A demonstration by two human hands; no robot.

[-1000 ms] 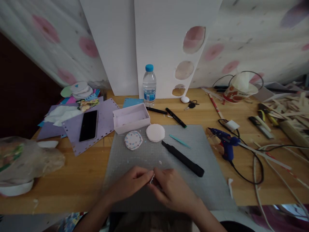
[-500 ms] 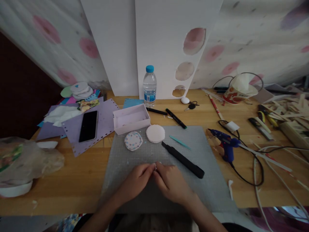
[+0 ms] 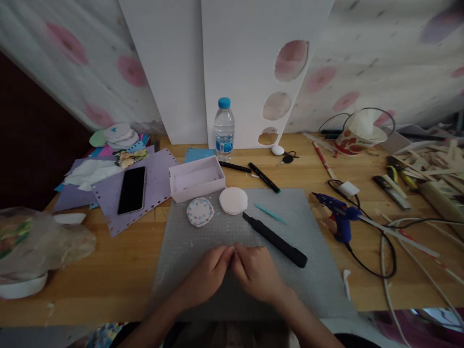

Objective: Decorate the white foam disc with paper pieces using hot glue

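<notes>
My left hand (image 3: pixel 213 268) and my right hand (image 3: pixel 258 270) meet fingertip to fingertip over the grey cutting mat (image 3: pixel 181 246). Both have their fingers curled in a pinch; whatever lies between the tips is too small or hidden to name. Beyond them, on the mat, are a dotted round disc (image 3: pixel 200 211) and a plain white disc (image 3: pixel 233 200). A black utility knife (image 3: pixel 277 240) lies just right of my right hand, with a thin teal stick (image 3: pixel 270 213) behind it. An open pale box (image 3: pixel 197 180) sits at the mat's back left edge.
A blue glue gun (image 3: pixel 340 217) with its cord lies to the right. At the back stand a water bottle (image 3: pixel 224 130) and white boards (image 3: pixel 239 63) with cut holes. A phone (image 3: pixel 132 190) rests on purple paper (image 3: pixel 159 169); a plastic bag (image 3: pixel 47 241) is far left.
My fingertips have shifted slightly against each other, and the small pale bit glimpsed between them before is now less visible. Nothing on the table has moved.
</notes>
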